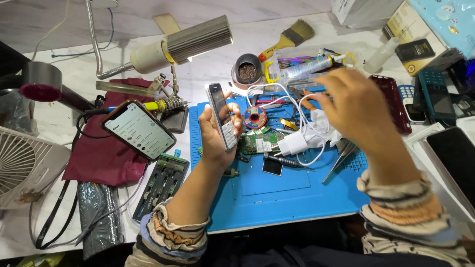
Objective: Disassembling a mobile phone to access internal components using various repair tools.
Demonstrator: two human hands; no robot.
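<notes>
Left hand (216, 132) clamps a slim silver keypad phone (222, 116), long axis pointing far; blurred right hand (354, 106) hovers, fingers spread, over blue mat (277, 193).

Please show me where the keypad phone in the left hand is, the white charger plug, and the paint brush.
keypad phone (222, 114), head view, on its screen and keypad side, above the left hand.
white charger plug (292, 144), head view, on its white body.
paint brush (299, 31), head view, on the bristles.
</notes>
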